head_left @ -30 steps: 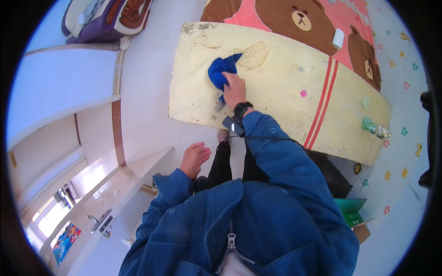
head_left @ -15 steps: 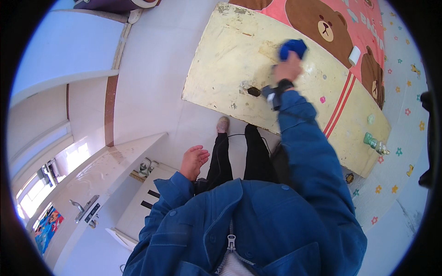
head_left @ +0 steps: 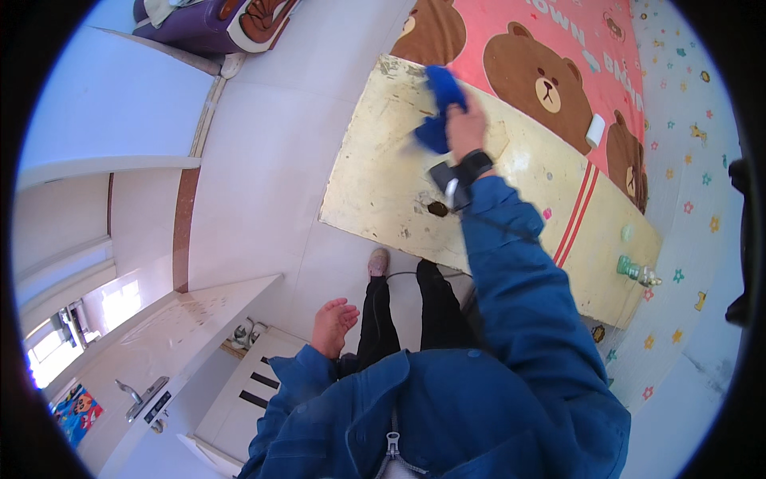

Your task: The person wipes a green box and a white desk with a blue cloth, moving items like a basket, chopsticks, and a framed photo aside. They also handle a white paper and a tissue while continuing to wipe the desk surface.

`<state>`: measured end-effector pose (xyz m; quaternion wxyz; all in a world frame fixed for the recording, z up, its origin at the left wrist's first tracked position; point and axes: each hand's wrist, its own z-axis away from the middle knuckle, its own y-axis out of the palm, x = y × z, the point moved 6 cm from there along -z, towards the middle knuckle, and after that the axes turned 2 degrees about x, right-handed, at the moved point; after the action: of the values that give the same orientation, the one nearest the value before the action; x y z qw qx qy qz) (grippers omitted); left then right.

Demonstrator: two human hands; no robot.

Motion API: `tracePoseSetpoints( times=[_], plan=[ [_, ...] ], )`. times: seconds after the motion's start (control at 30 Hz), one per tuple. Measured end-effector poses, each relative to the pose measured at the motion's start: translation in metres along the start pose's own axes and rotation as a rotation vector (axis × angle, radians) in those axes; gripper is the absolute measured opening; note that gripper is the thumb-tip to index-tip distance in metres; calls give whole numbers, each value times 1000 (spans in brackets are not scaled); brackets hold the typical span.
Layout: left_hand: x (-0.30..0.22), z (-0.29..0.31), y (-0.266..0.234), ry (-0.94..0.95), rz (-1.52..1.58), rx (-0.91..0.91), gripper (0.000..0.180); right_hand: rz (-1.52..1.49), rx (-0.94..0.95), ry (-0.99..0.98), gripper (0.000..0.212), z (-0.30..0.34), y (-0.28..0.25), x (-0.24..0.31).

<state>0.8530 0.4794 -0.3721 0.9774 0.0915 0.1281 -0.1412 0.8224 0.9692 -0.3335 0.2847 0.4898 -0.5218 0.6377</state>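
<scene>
A blue cloth is gripped in my right hand and lies against the far left part of a worn, cream-coloured tabletop. The cloth is partly smeared by motion. A dark band with a small device is strapped round my right wrist. My left hand hangs in front of my body at the lower left, holding nothing, its fingers loosely extended. Near the table's front edge is a dark hole in the surface.
A pink blanket with brown bears borders the table's far side, with a white cylinder by its edge. A green bottle stands at the right end. A door is at lower left, a purple bag at upper left.
My right hand has moved left with the blue cloth, toward the table's far left corner, and the cloth is more spread out. My left hand stays by my body. The view has shifted slightly.
</scene>
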Motion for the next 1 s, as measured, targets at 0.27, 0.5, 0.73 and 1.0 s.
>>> tracePoseSetpoints(
  times=[0.27, 0.5, 0.73, 1.0],
  plan=[
    [20, -9, -28, -25, 110, 32, 25, 618, -7, -263, 31, -3, 59, -34],
    [-31, 2, 13, 61, -45, 49, 27, -102, 980, 141, 35, 155, 162, 28],
    [-56, 11, 39, 48, -151, 87, 28, -22, 360, -102, 46, 120, -40, -18],
    [-72, 12, 63, 58, -326, 165, 24, 249, -657, 533, 49, 178, -321, -210]
  ],
)
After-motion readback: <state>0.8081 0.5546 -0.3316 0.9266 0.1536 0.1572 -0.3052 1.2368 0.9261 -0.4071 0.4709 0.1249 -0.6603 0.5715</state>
